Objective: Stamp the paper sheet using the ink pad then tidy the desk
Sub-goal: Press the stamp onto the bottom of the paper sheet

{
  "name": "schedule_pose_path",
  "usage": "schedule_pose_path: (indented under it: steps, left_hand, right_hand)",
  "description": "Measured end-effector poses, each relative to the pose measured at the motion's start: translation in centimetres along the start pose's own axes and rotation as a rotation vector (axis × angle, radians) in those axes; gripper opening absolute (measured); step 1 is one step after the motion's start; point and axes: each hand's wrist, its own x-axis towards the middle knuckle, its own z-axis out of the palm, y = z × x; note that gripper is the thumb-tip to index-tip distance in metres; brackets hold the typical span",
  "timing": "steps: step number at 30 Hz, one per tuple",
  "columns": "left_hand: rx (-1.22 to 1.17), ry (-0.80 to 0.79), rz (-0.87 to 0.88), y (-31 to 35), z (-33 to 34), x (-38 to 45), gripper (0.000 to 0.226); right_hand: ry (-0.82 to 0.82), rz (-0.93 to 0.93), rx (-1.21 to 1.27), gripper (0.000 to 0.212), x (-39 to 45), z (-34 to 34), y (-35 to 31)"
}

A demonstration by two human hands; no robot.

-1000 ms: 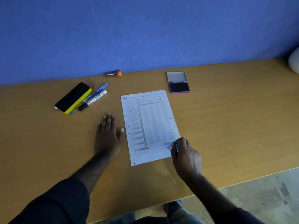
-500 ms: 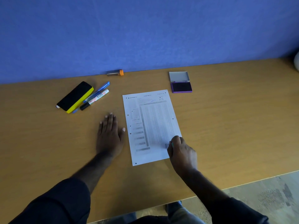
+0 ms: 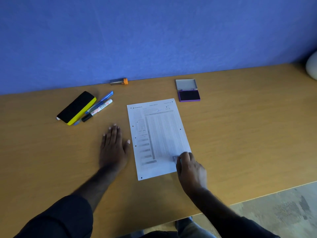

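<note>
A printed paper sheet lies in the middle of the wooden desk. My right hand is closed around a small stamp, pressing it down on the sheet's lower right corner; most of the stamp is hidden by my fingers. My left hand lies flat on the desk with fingers apart, just left of the sheet and not touching it. The purple ink pad sits open beyond the sheet's top right corner, its grey lid folded back.
At the left lie a black and yellow board eraser, a blue pen and a white marker. A small orange-capped tube rests against the blue wall. A white rounded object sits at the far right. The desk's front edge runs past my right forearm.
My right hand has slid a little left with the stamp, from the sheet's right edge onto its lower right corner. My left hand has stayed flat in place.
</note>
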Motion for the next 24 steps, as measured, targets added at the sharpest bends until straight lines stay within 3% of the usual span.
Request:
schedule_pose_path:
  steps: [3,8,10,13,16,24]
  left_hand:
    - [0.001,0.002,-0.002,0.0,0.0,0.0,0.070]
    - [-0.007,-0.005,-0.004,0.1,-0.2,0.2,0.071]
    - [-0.001,-0.004,0.006,0.1,-0.4,0.4,0.070]
    - [0.001,0.008,0.023,0.2,-0.6,1.3,0.070]
    - [-0.007,0.022,0.029,0.5,-0.8,3.1,0.065]
    - [-0.028,0.029,0.022,1.1,-1.1,5.8,0.067]
  right_hand:
    - [0.029,0.025,0.102,0.017,-0.9,-0.1,0.5]
    - [0.294,0.233,0.381,0.008,0.3,-2.2,1.0]
    - [0.347,0.311,0.538,0.005,1.6,-3.1,1.1]
    - [0.389,0.463,0.859,0.019,4.1,-3.4,1.9]
    - [0.402,0.605,1.089,0.014,6.0,-3.7,2.6]
    - [0.360,0.678,1.179,0.015,10.4,-4.6,3.7]
